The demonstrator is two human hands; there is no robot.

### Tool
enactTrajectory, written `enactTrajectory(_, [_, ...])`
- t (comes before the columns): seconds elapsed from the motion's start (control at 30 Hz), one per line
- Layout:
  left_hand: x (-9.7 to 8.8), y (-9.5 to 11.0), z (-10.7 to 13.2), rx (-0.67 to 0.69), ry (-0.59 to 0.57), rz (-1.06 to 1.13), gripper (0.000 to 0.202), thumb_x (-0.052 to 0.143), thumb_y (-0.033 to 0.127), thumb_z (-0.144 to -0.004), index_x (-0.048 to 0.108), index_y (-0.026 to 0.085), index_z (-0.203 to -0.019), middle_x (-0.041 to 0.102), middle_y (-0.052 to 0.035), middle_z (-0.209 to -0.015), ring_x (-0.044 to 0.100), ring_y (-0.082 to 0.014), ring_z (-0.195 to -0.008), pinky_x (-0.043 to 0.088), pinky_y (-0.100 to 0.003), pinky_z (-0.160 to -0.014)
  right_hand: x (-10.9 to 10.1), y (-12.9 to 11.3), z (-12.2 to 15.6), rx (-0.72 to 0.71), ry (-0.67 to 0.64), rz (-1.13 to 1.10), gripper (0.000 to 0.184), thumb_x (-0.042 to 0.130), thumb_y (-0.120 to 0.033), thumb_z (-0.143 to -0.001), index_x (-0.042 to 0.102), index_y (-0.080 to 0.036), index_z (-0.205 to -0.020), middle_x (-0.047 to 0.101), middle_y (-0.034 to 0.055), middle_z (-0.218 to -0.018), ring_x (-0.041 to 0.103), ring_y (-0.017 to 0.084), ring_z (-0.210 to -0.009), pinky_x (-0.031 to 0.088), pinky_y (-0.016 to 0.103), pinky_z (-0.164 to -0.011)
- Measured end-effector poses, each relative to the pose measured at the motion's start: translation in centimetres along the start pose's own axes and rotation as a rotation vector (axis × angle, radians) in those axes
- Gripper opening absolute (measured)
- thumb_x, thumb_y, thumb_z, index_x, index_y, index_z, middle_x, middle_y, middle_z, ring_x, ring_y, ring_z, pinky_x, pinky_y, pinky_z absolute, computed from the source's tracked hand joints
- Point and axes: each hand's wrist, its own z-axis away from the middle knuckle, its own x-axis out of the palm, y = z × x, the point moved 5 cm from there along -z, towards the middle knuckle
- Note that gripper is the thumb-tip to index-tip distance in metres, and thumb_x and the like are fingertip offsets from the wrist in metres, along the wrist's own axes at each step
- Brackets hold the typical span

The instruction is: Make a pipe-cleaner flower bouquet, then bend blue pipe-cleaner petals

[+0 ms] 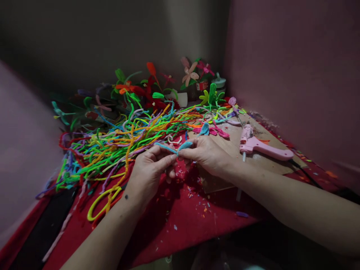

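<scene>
My left hand (149, 170) and my right hand (206, 153) meet over a red cloth (180, 221), each pinching one end of a short light-blue pipe cleaner (176, 149). The blue piece is bent into a shallow V between the fingertips. Both hands have their fingers closed on it. A big loose heap of pipe cleaners in several colours (120, 138) lies just beyond and to the left of my left hand. A yellow loop (99, 202) of the heap rests beside my left wrist.
A pink glue gun (260, 146) lies on a brown board (267, 157) right of my right hand, its cord running off right. Finished pipe-cleaner flowers (194, 73) stand at the back by the walls. Small coloured scraps dot the cloth.
</scene>
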Motion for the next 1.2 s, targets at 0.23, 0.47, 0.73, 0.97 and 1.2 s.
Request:
enactTrajectory(0.23, [0.2,1.6,1.1,0.570,0.044,-0.760,0.015,0.056,0.023,-0.079,0.069,0.020,-0.087,0.068,-0.0054,-0.077,0.061,-0.0144,-0.067,0.046,-0.023,-0.063,0.4,1.0,0.0,0.105,-0.016,-0.222,0.014,0.058,-0.015,-0.062,0.050,-0.016,-0.050,0.045,-0.0057,-0.043,0.040,0.006,-0.039,0.031,0.021,-0.041])
enactTrajectory(0.47, [-0.8,1.5,0.3,0.223,-0.001,-0.406,0.016,0.059,0.032,-0.080,0.064,0.019,-0.087,0.064,-0.0003,-0.069,0.056,-0.0116,-0.055,0.045,-0.022,-0.054,0.0,-0.1,0.2,-0.062,-0.009,-0.051,0.012,0.057,-0.018,-0.067,0.054,-0.014,-0.057,0.043,-0.0061,-0.050,0.035,0.005,-0.047,0.028,0.021,-0.047])
enactTrajectory(0.73, [-0.1,0.4,0.1,0.012,-0.125,-0.361,0.020,0.058,0.032,-0.079,0.057,0.016,-0.067,0.045,0.0051,-0.052,0.036,-0.0063,-0.041,0.028,-0.020,-0.041,0.3,-2.0,1.6,-0.352,0.125,0.444,0.012,0.050,-0.015,-0.074,0.053,-0.015,-0.062,0.044,-0.0042,-0.057,0.040,0.008,-0.056,0.030,0.022,-0.055])
enactTrajectory(0.97, [2.2,2.4,2.8,0.879,0.095,-1.497,0.025,0.043,0.021,-0.087,0.063,0.019,-0.072,0.055,-0.0030,-0.060,0.049,-0.0141,-0.055,0.032,-0.029,-0.056,0.4,-0.1,1.0,-0.045,0.080,0.068,0.016,0.052,-0.015,-0.068,0.047,-0.017,-0.053,0.042,-0.0044,-0.048,0.037,0.007,-0.046,0.031,0.022,-0.046])
enactTrajectory(1.2, [0.3,3.1,1.1,0.760,0.051,-1.201,0.023,0.048,0.017,-0.082,0.065,0.016,-0.097,0.063,-0.0107,-0.096,0.058,-0.0217,-0.092,0.044,-0.034,-0.082,0.0,0.7,-0.1,0.087,0.019,-0.237,0.016,0.059,-0.015,-0.061,0.046,-0.017,-0.052,0.042,-0.0063,-0.043,0.036,0.006,-0.038,0.028,0.020,-0.038])
